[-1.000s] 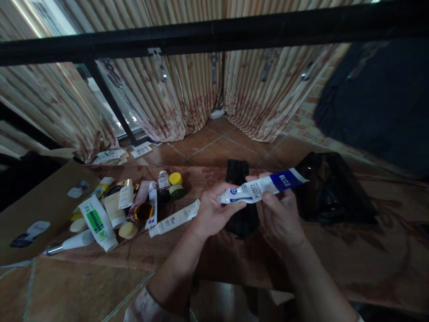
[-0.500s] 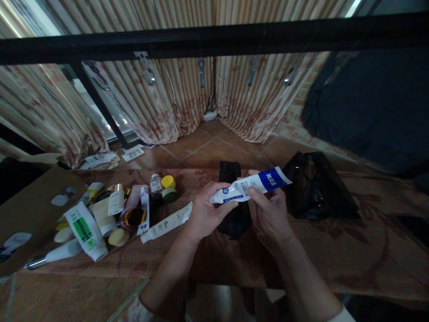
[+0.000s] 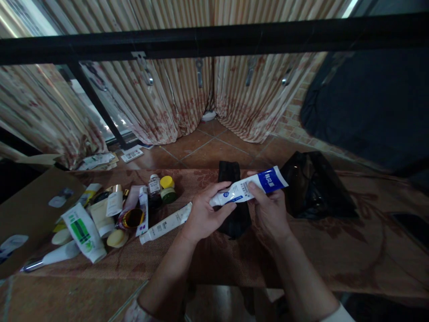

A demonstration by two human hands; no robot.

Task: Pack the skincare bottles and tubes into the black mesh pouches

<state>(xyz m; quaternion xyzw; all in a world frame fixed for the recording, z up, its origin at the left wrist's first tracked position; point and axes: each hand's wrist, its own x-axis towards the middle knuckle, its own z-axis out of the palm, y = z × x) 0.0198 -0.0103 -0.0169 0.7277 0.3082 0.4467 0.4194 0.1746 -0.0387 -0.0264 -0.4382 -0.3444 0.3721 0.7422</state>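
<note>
A white and blue squeeze tube is held between both hands above the cloth-covered bench. My left hand grips its narrow, capped end, thumb in front. Toward the flat blue end, my right hand pinches the tube with its thumb on the printed face and fingers behind. Under the tube lies a black pouch-like item, partly hidden by it. Just left of my left hand rests another white tube on the cloth.
Several toiletries lie at left, among them a green-and-white tube, a yellow-lidded jar and a small bottle. A cardboard box stands beyond them. At right are a black plastic bag and a dark flat object.
The right thumb has shifted slightly along the tube toward its middle, and the tube has turned a little. Both hands keep their hold.
</note>
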